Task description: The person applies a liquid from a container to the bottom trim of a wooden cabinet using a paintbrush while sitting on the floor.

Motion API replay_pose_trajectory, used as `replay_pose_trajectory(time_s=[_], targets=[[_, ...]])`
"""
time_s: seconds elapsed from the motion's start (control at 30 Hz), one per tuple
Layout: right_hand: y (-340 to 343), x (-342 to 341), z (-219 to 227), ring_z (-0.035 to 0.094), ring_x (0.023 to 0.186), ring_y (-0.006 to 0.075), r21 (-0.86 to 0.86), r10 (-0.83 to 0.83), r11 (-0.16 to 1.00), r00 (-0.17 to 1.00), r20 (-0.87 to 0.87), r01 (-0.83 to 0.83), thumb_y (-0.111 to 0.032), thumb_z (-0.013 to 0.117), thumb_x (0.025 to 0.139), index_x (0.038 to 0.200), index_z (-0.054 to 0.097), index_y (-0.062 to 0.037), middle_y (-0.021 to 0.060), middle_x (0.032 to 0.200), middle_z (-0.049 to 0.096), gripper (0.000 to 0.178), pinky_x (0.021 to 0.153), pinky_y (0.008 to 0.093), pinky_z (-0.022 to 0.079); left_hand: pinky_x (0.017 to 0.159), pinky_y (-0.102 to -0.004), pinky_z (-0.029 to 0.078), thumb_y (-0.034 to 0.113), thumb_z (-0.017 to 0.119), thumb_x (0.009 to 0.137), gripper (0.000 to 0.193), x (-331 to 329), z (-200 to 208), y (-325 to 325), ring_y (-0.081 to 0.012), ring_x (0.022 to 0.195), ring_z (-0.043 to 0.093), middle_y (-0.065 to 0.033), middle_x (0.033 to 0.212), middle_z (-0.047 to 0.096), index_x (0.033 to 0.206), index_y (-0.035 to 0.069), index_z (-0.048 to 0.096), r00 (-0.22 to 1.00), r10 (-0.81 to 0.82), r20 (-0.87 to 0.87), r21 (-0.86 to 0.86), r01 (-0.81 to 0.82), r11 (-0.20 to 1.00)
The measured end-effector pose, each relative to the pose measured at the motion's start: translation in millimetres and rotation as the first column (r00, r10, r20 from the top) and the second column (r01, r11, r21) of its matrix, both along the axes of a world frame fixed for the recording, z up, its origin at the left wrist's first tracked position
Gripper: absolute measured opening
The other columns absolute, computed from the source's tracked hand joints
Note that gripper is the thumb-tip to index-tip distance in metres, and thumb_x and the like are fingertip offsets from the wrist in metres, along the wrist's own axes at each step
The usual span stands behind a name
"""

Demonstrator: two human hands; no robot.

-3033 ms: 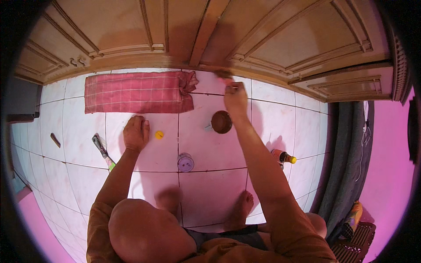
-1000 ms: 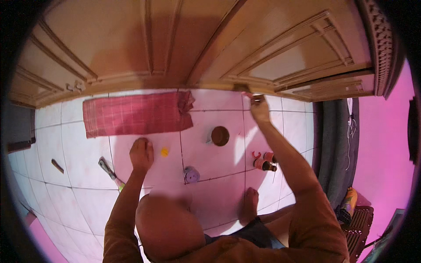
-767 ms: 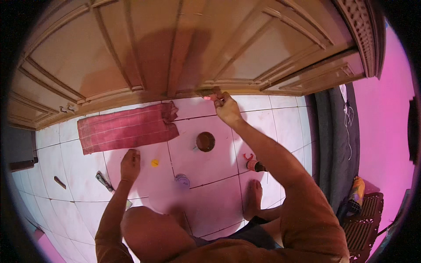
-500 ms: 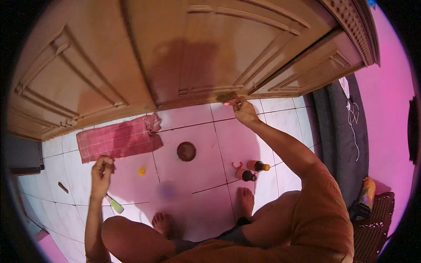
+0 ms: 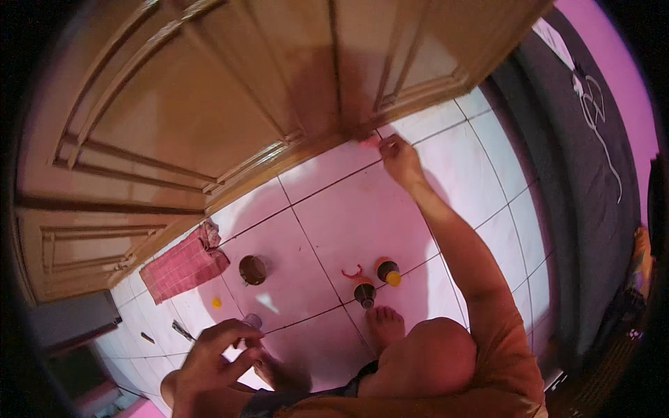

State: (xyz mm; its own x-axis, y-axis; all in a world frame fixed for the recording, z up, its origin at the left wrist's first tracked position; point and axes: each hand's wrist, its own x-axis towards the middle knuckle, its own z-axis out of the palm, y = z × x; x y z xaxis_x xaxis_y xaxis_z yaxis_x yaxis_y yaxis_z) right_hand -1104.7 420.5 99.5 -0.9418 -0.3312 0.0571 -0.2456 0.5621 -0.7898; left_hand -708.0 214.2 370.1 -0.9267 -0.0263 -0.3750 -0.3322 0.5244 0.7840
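Fingers: right hand (image 5: 398, 155) pinches a small pinkish piece (image 5: 369, 143), too small to identify, against the bottom rail of the wooden door (image 5: 209, 118).
Left hand (image 5: 212, 355): spread open, holding nothing, well away from the door.
Bottles (image 5: 376, 279): two standing open, between door and foot.
Risk: probably a knee shift knocking them over.

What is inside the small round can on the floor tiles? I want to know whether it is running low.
The can shows only a dark brown inside; how full it is cannot be told.
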Motion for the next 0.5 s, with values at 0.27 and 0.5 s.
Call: replay_pose_trajectory(time_s=[0.27, 0.5], targets=[[45, -56, 20, 0.068, 0.088, 0.04, 0.159, -0.325, 0.921, 0.927, -0.19, 0.356, -0.017, 0.06, 0.09, 0.1, 0.062, -0.005, 0.0191, 0.091, 0.071, 0.016, 0.077, 0.0476, 0.054, 0.067, -0.0319, 0.049, 0.008, 0.07, 0.089, 0.023, -20, -38, 23, -0.0198, 0.075, 0.063, -0.0074, 0.086, 0.067, 0.111, 0.004, 0.064, 0.991, -0.07, 0.118, 0.099, 0.058, 0.993], [-14, 11, -2, 0.065, 0.089, 0.0416, 0.103, 0.038, 0.995, 0.96, -0.277, -0.009, -0.013, 0.058, 0.089, 0.1, 0.061, -0.0026, 0.0227, 0.092, 0.066, 0.015, 0.079, 0.0498, 0.054, 0.069, -0.0328, 0.052, 0.015, 0.072, 0.089, 0.024, -25, -53, 17, -0.021, 0.079, 0.067, -0.0081, 0.089, 0.067, 0.11, 0.005, 0.066, 0.986, -0.093, 0.136, 0.033, 0.09, 0.995]])
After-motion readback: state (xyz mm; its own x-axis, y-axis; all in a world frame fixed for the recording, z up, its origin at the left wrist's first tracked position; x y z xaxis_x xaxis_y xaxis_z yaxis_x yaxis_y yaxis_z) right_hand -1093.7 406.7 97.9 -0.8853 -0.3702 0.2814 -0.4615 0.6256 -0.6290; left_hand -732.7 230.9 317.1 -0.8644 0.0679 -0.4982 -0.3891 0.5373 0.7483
